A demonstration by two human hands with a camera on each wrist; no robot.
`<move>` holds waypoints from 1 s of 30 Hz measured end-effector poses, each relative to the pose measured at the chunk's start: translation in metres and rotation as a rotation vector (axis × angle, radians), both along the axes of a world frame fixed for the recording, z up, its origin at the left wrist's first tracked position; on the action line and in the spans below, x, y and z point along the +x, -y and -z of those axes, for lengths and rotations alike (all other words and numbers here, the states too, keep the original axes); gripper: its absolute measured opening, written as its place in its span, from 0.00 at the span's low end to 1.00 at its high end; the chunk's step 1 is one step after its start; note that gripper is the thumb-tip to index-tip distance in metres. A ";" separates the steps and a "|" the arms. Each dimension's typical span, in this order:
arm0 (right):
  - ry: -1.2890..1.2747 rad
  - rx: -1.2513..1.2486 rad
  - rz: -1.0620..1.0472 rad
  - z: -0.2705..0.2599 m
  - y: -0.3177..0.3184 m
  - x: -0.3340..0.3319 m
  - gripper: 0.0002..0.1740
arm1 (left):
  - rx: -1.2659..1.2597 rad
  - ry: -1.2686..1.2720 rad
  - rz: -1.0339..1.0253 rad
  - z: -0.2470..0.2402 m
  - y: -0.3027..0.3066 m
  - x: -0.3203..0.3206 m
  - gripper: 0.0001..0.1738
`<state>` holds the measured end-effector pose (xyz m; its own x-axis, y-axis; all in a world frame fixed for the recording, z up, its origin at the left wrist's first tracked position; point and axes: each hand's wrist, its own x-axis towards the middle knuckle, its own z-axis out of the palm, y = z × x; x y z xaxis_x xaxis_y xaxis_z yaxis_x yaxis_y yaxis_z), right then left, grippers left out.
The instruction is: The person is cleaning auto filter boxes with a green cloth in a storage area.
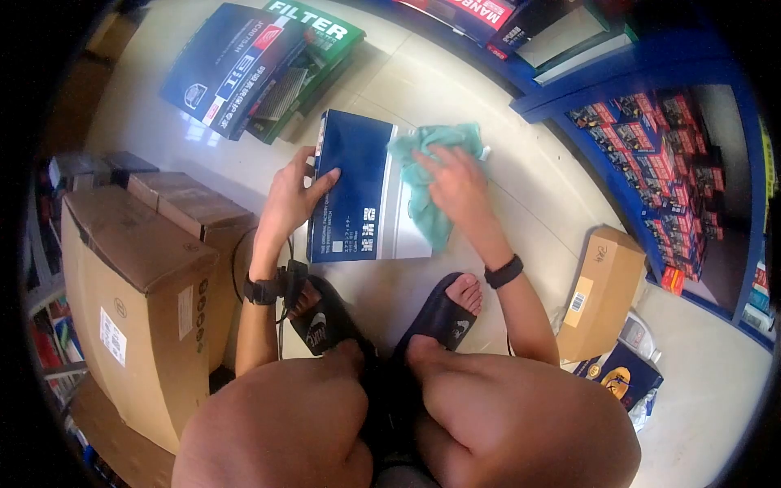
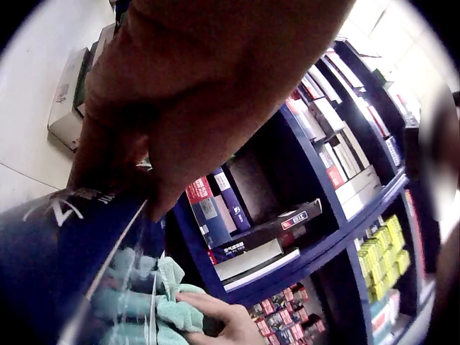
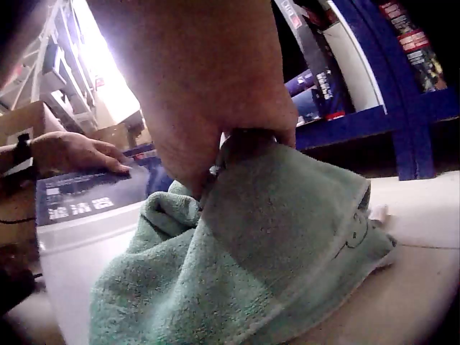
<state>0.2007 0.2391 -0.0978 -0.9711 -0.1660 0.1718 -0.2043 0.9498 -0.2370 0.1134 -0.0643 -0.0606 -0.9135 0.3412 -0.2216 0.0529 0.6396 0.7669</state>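
A blue and white filter box [image 1: 351,191] stands on the floor in front of the feet, its blue face up in the head view. My left hand [image 1: 291,199] grips its left edge, thumb over the blue face and fingers down the side. On the box's glossy white side lies a green cloth [image 1: 431,183], bunched under my right hand [image 1: 457,185]. From the right wrist, the cloth [image 3: 230,244] hangs in folds from between thumb and fingers, covering part of the white side. In the left wrist view, the right hand's fingers [image 2: 215,316] hold the cloth near the shiny surface.
Blue and green filter boxes [image 1: 236,69] lie beyond on the tiled floor. Brown cartons [image 1: 146,301] stack up at the left. A long carton [image 1: 600,293] sits at the right, near blue shelving [image 1: 561,102] filled with small boxes. Sandalled feet [image 1: 439,313] stand close by.
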 end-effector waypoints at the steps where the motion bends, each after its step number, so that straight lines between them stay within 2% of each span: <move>1: 0.002 0.001 0.004 -0.001 -0.004 0.001 0.35 | -0.019 -0.055 0.028 0.001 -0.001 0.000 0.34; 4: 0.005 -0.021 -0.005 -0.002 -0.009 0.005 0.34 | -0.013 0.035 -0.013 -0.006 -0.006 -0.004 0.33; 7: 0.066 -0.103 -0.132 -0.011 0.005 0.028 0.39 | 0.017 -0.020 -0.007 0.003 -0.003 -0.005 0.33; 9: 0.067 -0.131 -0.276 -0.026 0.026 0.048 0.29 | 0.006 -0.026 -0.007 0.006 -0.001 -0.005 0.32; 14: 0.086 -0.108 -0.288 -0.026 0.049 0.070 0.25 | -0.013 -0.010 -0.014 0.005 -0.002 -0.004 0.34; 15: 0.086 -0.108 -0.288 -0.023 0.048 0.069 0.25 | -0.026 -0.093 0.023 0.010 -0.001 -0.005 0.35; 17: 0.113 -0.109 -0.144 -0.013 0.044 0.061 0.33 | -0.039 -0.176 0.064 0.016 0.003 -0.007 0.36; 19: 0.088 -0.109 -0.063 -0.004 0.031 0.047 0.31 | 0.023 -0.048 0.089 0.010 0.004 -0.010 0.38; 21: 0.061 -0.110 0.015 0.000 0.018 0.031 0.28 | 0.018 -0.047 0.083 0.011 0.004 -0.009 0.38; 23: 0.162 -0.074 0.204 0.000 0.008 0.015 0.29 | 0.014 -0.049 0.078 0.010 0.004 -0.009 0.37; 26: 0.149 -0.127 0.309 0.007 -0.004 0.002 0.29 | -0.024 -0.012 0.044 -0.005 -0.003 -0.009 0.38; 28: 0.172 -0.138 0.312 0.004 -0.005 0.001 0.30 | 0.026 0.161 -0.007 -0.021 -0.007 -0.007 0.38; 30: 0.298 -0.181 0.352 -0.007 -0.004 -0.001 0.31 | 0.164 0.166 -0.014 -0.020 -0.004 -0.006 0.38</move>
